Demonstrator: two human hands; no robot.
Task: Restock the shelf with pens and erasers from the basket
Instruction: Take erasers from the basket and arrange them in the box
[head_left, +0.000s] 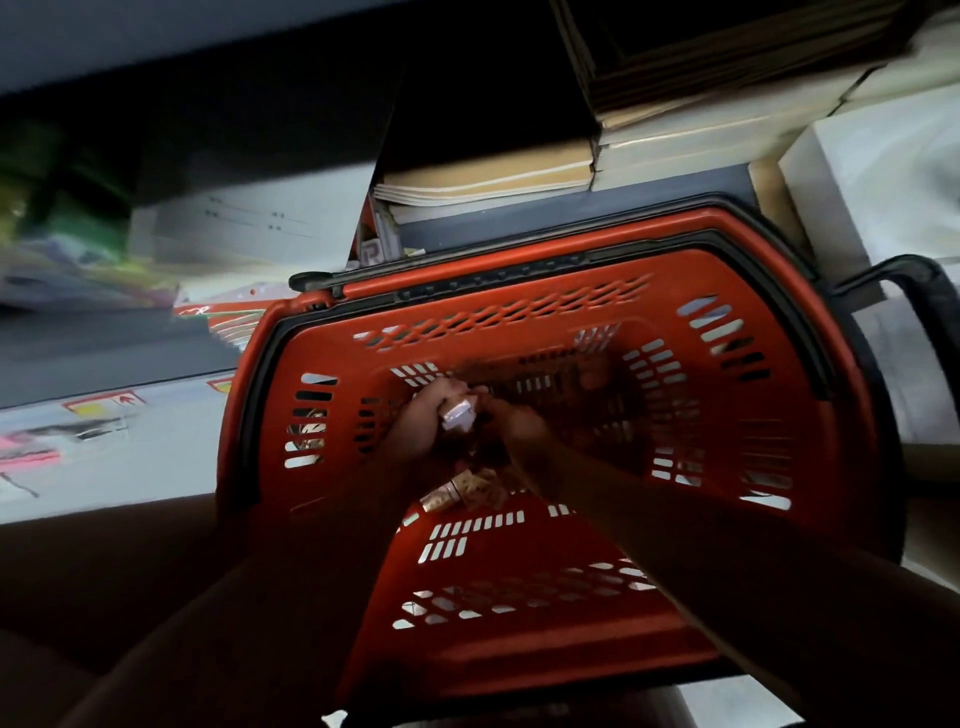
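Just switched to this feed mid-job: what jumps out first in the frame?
The red basket fills the centre, with both hands reaching down into it. The left hand grips a small pale packet, and the right hand is close beside it, grip unclear. Stacked notebooks lie on the shelf behind the basket.

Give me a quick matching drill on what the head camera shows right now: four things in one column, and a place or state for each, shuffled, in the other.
Things:
1. left hand
2. right hand
3. red basket
4. stacked notebooks

Places or states:
A. on the shelf behind the basket
B. grips a small pale packet
C. in front of the shelf, with both hands reaching inside
D. reaches in beside the other hand; what it holds cannot be told

Pairs: 1-B, 2-D, 3-C, 4-A
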